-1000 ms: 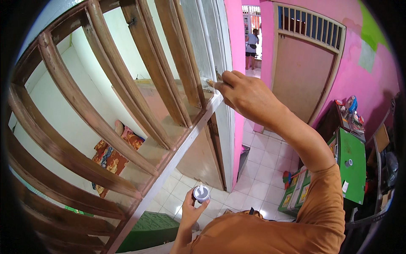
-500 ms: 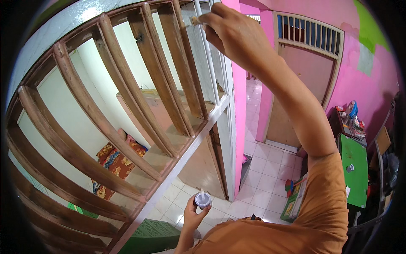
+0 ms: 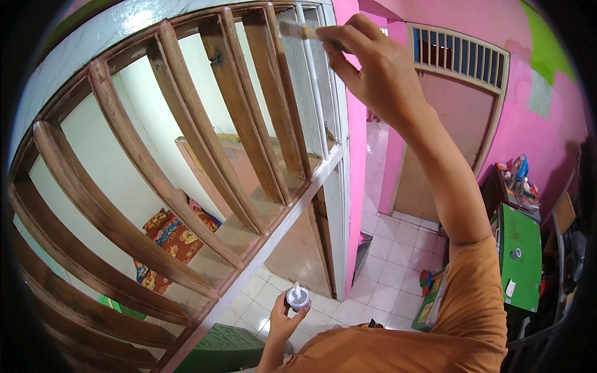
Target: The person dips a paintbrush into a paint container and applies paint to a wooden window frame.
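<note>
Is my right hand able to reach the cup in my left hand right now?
Probably yes, if lowered: nothing visible blocks the way from the right hand to the cup in the left hand, though the right one holds a brush.

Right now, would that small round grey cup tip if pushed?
The small round grey cup might tip, since just the left hand steadies it. Its pale contents could spill, as it looks open-topped. Being round, it may roll if dropped.

Right hand (image 3: 382, 65) holds brush (image 3: 305, 32), left hand (image 3: 283, 322) tub (image 3: 299, 303).
</note>
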`<state>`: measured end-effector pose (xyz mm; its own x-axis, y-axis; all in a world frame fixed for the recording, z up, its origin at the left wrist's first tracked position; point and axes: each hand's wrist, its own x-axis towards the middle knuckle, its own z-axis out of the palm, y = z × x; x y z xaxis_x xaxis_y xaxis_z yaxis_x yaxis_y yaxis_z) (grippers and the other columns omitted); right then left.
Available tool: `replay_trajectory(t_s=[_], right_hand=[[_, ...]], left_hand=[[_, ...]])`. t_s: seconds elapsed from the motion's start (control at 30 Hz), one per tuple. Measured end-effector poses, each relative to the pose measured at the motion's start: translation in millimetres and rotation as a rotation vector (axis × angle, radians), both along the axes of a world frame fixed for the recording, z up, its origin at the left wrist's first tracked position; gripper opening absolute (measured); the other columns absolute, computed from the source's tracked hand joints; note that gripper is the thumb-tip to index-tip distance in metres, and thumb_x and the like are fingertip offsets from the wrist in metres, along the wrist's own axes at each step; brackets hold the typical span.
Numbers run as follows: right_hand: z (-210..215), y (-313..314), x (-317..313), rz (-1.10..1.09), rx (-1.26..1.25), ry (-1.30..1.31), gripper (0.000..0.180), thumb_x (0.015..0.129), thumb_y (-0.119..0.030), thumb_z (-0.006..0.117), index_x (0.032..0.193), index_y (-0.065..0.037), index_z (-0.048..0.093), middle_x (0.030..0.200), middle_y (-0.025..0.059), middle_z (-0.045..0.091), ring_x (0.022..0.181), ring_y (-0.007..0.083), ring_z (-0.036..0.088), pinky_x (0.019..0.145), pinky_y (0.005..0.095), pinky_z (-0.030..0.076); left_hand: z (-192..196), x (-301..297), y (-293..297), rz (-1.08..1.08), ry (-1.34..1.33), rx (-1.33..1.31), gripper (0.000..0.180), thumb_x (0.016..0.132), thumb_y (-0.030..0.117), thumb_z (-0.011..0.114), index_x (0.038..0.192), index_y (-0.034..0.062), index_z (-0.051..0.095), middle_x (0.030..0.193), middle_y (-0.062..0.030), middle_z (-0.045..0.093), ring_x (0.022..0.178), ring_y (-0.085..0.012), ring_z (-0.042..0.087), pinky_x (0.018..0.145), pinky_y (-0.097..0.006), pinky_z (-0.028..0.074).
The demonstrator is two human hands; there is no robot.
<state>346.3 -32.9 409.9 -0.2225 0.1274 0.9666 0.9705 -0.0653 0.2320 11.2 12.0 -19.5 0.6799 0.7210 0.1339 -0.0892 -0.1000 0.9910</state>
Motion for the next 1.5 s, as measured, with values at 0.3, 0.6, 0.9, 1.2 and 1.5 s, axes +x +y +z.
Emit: replay_trajectory(t_s=[0.3, 0.6, 0.9, 1.2, 1.5], right_hand=[[6, 1, 21, 0.107, 0.111, 0.012, 0.015, 0.090, -0.011, 0.072, 0.106, -0.009, 0.071, 0.093, 0.0076, 0.066, 0.079, 0.0296, 0.070, 0.067, 0.0416, 0.056], [-30, 8, 9, 0.290, 0.345, 0.414, 0.014, 0.096, -0.012, 0.072, 0.106, -0.003, 0.073, 0.078, 0.0090, 0.067, 0.066, 0.0162, 0.067, 0.059, 0.0280, 0.051], [-25, 42, -29, 0.273, 0.402, 0.320, 0.011, 0.094, -0.007, 0.071, 0.104, -0.003, 0.070, 0.080, 0.0117, 0.064, 0.066, 0.0267, 0.068, 0.058, 0.0375, 0.053], [-35, 32, -52, 0.517, 0.367, 0.340, 0.014, 0.096, -0.008, 0.069, 0.109, -0.001, 0.071, 0.077, 0.0091, 0.060, 0.058, 0.0165, 0.059, 0.053, 0.0306, 0.047], [-25, 39, 6, 0.464, 0.401, 0.413, 0.014, 0.096, -0.013, 0.071, 0.103, -0.001, 0.074, 0.075, 0.0095, 0.062, 0.059, 0.0176, 0.059, 0.055, 0.0318, 0.046]], left_hand=[[10, 12, -3, -0.036, 0.013, 0.001, 0.065, 0.085, 0.006, 0.082, 0.139, -0.0051, 0.047, 0.122, -0.0108, 0.063, 0.110, -0.0169, 0.064, 0.093, -0.030, 0.052], [10, 2, -9, 0.008, -0.005, -0.004, 0.063, 0.084, 0.006, 0.083, 0.137, -0.0053, 0.049, 0.120, -0.0092, 0.064, 0.108, -0.0151, 0.063, 0.092, -0.029, 0.050], [6, -4, -15, 0.057, 0.019, -0.019, 0.064, 0.085, 0.007, 0.083, 0.138, -0.0049, 0.049, 0.122, -0.0094, 0.064, 0.110, -0.0157, 0.063, 0.093, -0.029, 0.050], [11, -9, -15, 0.082, 0.081, -0.012, 0.065, 0.084, 0.003, 0.083, 0.137, -0.0079, 0.048, 0.124, -0.0134, 0.064, 0.118, -0.0201, 0.062, 0.104, -0.034, 0.049], [8, -4, -14, 0.058, 0.080, -0.014, 0.066, 0.084, 0.009, 0.085, 0.137, -0.0068, 0.048, 0.123, -0.0114, 0.063, 0.114, -0.0178, 0.063, 0.098, -0.030, 0.050]])
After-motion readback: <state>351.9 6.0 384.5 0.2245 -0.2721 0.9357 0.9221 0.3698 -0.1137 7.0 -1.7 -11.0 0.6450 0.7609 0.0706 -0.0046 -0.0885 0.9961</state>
